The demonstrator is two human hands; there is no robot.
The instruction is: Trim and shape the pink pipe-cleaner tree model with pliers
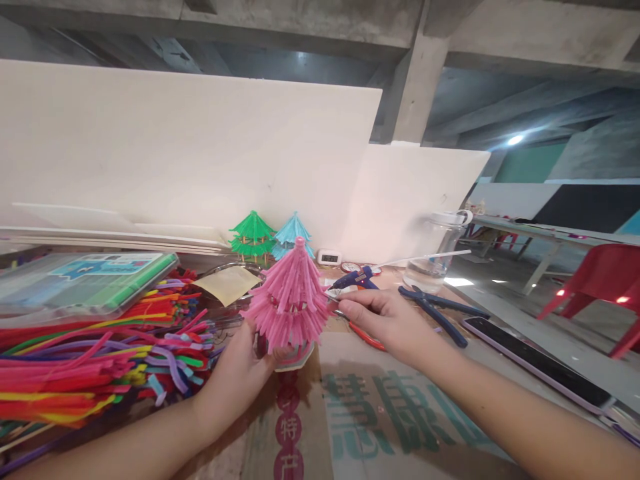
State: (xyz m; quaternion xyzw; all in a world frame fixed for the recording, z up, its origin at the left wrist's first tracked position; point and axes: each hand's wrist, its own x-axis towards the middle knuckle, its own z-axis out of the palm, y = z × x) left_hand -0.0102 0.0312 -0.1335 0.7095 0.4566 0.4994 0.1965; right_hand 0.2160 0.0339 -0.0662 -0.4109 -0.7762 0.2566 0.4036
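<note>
From my remote seat I have the left hand (245, 360) closed around the lower part of the pink tiered model (293, 293), thumb toward me at its base and the other fingers mostly hidden behind it. The model stands nearly upright between my two hands, over the printed cardboard (400, 427). My right hand (387, 327) is partly curled, thumb and forefinger pinched on a slim tool (338, 300) whose tip reaches the model's right edge; whether it touches there, I cannot tell. Just beyond those fingers I see a blue glue gun (351, 279), and just below them a red-orange loop (367, 337). Dark blue pliers (433, 313) lie open to the right of that hand, with a phone (540, 363) near them. Left of my left hand I have a heap of coloured fuzzy stems (75, 373), and behind the pink model stand a green model (253, 235) and a light blue model (294, 230)
</note>
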